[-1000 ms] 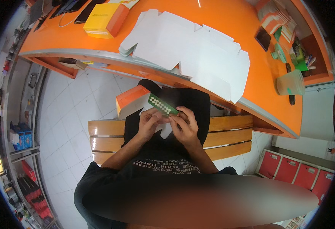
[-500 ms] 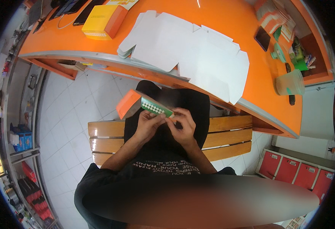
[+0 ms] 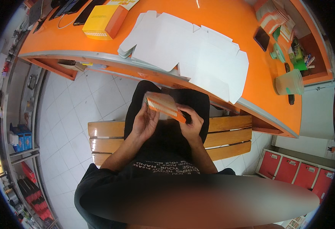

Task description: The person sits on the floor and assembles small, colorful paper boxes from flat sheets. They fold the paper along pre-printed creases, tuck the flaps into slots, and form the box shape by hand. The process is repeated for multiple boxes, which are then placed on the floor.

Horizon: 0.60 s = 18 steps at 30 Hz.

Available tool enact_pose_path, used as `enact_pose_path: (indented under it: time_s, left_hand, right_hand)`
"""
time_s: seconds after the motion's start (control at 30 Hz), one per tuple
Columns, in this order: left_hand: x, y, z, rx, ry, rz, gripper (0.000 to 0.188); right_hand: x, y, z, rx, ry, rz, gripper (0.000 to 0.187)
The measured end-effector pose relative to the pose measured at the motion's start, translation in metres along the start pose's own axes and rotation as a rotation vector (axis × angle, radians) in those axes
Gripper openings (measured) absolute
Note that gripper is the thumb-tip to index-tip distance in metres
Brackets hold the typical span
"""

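Above my lap, both my hands hold a small carton whose orange side with a pale patterned band faces up, slightly blurred. My left hand is closed on its left end, with the fingers partly behind it. At the other end, my right hand grips the carton near its lower right corner. On the orange table ahead lies a stack of flat white carton blanks, overhanging the near edge. A yellow and orange folded box stands to the left of the stack.
Right of the blanks on the orange table are a phone, a translucent green cup and a teal lid. Dark devices lie at the far left. I sit on a slatted wooden bench; red lockers stand at lower right.
The carton has turned over: its green checkered side faced up before, and an orange side does now. My hands have moved apart to its two ends.
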<state>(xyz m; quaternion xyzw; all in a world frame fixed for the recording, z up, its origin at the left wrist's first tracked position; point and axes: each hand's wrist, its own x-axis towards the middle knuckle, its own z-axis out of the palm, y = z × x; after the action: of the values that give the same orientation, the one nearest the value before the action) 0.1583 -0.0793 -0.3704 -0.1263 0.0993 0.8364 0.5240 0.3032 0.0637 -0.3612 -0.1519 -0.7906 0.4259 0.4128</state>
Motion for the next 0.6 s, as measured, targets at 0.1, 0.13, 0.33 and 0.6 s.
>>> enact_pose_path:
  time_s: [0.1, 0.13, 0.33, 0.6]
  left_hand:
    - [-0.01, -0.017, 0.021, 0.204, -0.149, 0.042, 0.045]
    - [-0.014, -0.023, 0.024, 0.285, -0.251, 0.07, 0.048]
    - [-0.018, -0.012, 0.027, 0.788, -0.188, 0.195, 0.045]
    - [-0.019, -0.019, 0.029, 1.475, -0.117, 0.827, 0.015]
  right_hand:
    - [0.001, -0.008, 0.003, 0.009, 0.078, -0.131, 0.024]
    - [0.0, -0.013, 0.006, 0.027, 0.051, -0.168, 0.022]
    - [0.015, -0.04, 0.008, 0.017, -0.11, -0.152, 0.016]
    - [0.008, -0.051, 0.016, 0.092, 0.146, -0.121, 0.011]
